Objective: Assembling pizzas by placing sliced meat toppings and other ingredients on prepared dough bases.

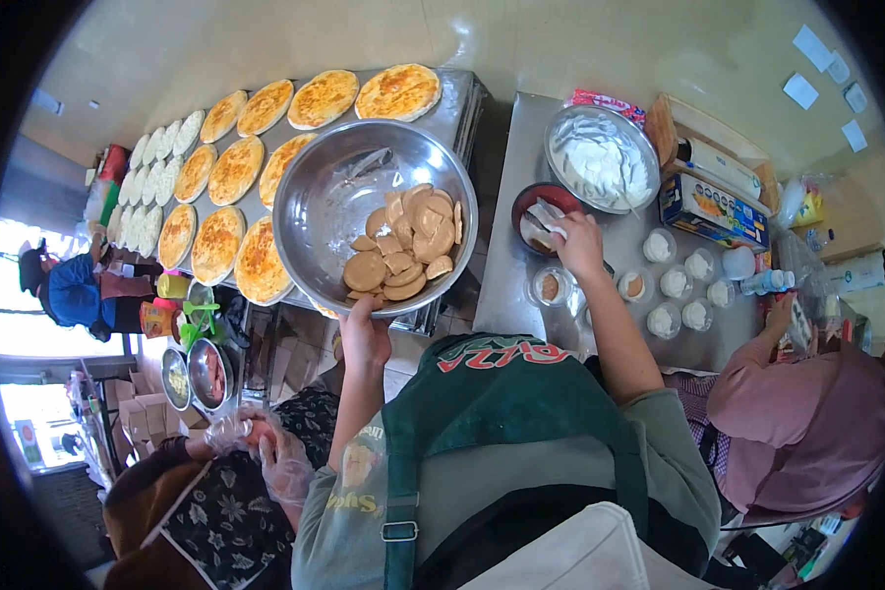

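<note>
My left hand (365,332) grips the near rim of a large stainless steel bowl (313,221), tilted and raised in front of me. Round tan biscuits (405,243), some broken, are heaped at its right side, and a crumpled clear wrapper (369,164) lies inside toward the back. Over a smaller dark red bowl (522,198), my right hand (581,243) pinches a pale, thin piece of plastic (544,215); the fingers hide part of it. Just below that bowl, a clear plastic cup (551,286) has biscuit in it. Another cup (634,286) shows biscuit amid white cream.
A bowl of white cream (601,158) stands behind the red bowl, and several cream-filled cups (676,282) to the right near a blue box (712,210). Browned flat rounds (217,236) cover the left table. A gloved person (214,501) is at left, another person (804,435) at right.
</note>
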A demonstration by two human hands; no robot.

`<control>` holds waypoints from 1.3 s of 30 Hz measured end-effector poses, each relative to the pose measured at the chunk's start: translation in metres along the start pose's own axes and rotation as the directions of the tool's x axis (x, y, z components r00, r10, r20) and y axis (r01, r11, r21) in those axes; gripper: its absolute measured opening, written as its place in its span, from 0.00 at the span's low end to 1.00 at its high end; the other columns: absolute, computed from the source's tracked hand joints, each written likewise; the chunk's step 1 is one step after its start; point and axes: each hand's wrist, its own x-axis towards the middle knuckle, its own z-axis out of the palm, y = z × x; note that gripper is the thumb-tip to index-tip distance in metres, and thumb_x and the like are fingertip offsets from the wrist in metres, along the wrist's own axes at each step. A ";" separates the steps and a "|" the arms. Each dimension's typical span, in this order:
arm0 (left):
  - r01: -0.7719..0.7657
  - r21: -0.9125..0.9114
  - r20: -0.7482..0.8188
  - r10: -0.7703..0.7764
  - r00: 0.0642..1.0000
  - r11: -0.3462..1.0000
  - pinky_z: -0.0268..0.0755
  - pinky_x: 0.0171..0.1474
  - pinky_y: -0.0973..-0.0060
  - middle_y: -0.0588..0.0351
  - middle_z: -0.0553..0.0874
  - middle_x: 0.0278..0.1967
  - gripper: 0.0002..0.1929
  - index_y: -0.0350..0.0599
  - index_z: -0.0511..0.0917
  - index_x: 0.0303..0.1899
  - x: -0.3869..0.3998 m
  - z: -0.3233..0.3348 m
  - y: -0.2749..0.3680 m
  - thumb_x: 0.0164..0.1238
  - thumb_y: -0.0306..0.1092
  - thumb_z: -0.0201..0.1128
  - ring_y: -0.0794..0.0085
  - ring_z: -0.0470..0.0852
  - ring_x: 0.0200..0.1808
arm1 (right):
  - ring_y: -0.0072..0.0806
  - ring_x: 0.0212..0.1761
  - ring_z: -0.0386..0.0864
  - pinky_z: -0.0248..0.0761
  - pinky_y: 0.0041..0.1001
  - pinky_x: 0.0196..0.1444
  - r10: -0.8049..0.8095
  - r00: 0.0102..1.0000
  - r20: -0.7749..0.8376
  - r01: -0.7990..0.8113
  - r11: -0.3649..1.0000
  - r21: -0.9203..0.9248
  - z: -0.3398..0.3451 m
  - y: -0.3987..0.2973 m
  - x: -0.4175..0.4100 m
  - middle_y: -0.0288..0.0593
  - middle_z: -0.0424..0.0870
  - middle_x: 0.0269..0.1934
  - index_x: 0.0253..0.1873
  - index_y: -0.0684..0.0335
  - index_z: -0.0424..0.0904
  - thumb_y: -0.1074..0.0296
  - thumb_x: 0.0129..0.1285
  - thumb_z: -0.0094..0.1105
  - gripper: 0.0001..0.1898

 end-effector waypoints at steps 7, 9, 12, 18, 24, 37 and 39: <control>0.007 0.025 -0.006 -0.007 1.000 1.000 0.72 0.28 0.73 0.56 0.72 0.25 0.11 0.38 0.66 0.35 0.005 -0.011 -0.001 0.46 0.18 0.49 0.72 0.74 0.24 | 0.40 0.43 0.71 0.62 0.42 0.41 0.226 0.930 0.290 -0.149 0.952 -0.267 -0.036 0.004 -0.025 0.44 0.72 0.40 0.52 0.53 0.66 0.61 0.46 0.58 0.25; 0.003 0.047 0.020 -0.004 1.000 0.999 0.73 0.31 0.70 0.54 0.74 0.27 0.11 0.35 0.67 0.35 0.013 -0.020 -0.006 0.46 0.19 0.48 0.69 0.76 0.26 | 0.41 0.42 0.72 0.64 0.41 0.41 0.288 0.880 0.377 -0.175 0.936 -0.306 -0.035 0.012 -0.029 0.45 0.73 0.39 0.54 0.53 0.64 0.62 0.47 0.57 0.26; -0.011 0.064 0.054 0.007 0.998 0.998 0.75 0.35 0.67 0.51 0.76 0.29 0.11 0.32 0.68 0.35 0.014 -0.014 -0.005 0.46 0.20 0.47 0.66 0.78 0.30 | 0.41 0.38 0.74 0.67 0.37 0.37 0.259 0.884 0.389 -0.185 0.958 -0.217 -0.028 0.024 -0.030 0.47 0.74 0.37 0.55 0.54 0.62 0.63 0.47 0.56 0.26; -0.003 0.085 0.061 -0.002 0.998 0.996 0.74 0.36 0.67 0.50 0.76 0.32 0.12 0.33 0.69 0.36 0.015 -0.018 -0.004 0.46 0.20 0.48 0.65 0.78 0.31 | 0.41 0.33 0.75 0.68 0.35 0.34 0.196 0.918 0.345 -0.097 0.954 -0.285 -0.089 0.003 -0.022 0.46 0.75 0.30 0.48 0.57 0.70 0.66 0.48 0.53 0.18; -0.006 0.075 0.074 0.001 0.997 0.997 0.73 0.37 0.67 0.51 0.75 0.35 0.16 0.34 0.67 0.41 0.009 -0.005 0.000 0.45 0.20 0.48 0.65 0.77 0.35 | 0.39 0.32 0.76 0.69 0.35 0.33 0.162 0.886 0.435 0.025 0.919 -0.394 -0.070 0.002 -0.026 0.45 0.76 0.27 0.41 0.56 0.74 0.71 0.44 0.51 0.15; -0.002 0.048 0.030 0.001 1.000 0.999 0.73 0.33 0.69 0.54 0.76 0.26 0.10 0.35 0.69 0.34 0.015 -0.019 -0.005 0.45 0.20 0.48 0.68 0.76 0.26 | 0.40 0.30 0.76 0.69 0.34 0.31 0.188 0.924 0.332 -0.059 0.930 -0.363 -0.084 -0.001 -0.024 0.45 0.75 0.29 0.43 0.56 0.74 0.71 0.45 0.52 0.16; 0.006 0.047 0.027 -0.008 1.000 0.999 0.72 0.32 0.69 0.54 0.75 0.24 0.08 0.35 0.69 0.31 0.013 -0.013 -0.003 0.45 0.20 0.48 0.69 0.76 0.25 | 0.40 0.31 0.76 0.69 0.35 0.31 0.198 0.928 0.317 -0.072 0.927 -0.367 -0.086 -0.004 -0.026 0.45 0.75 0.29 0.43 0.57 0.73 0.71 0.44 0.53 0.16</control>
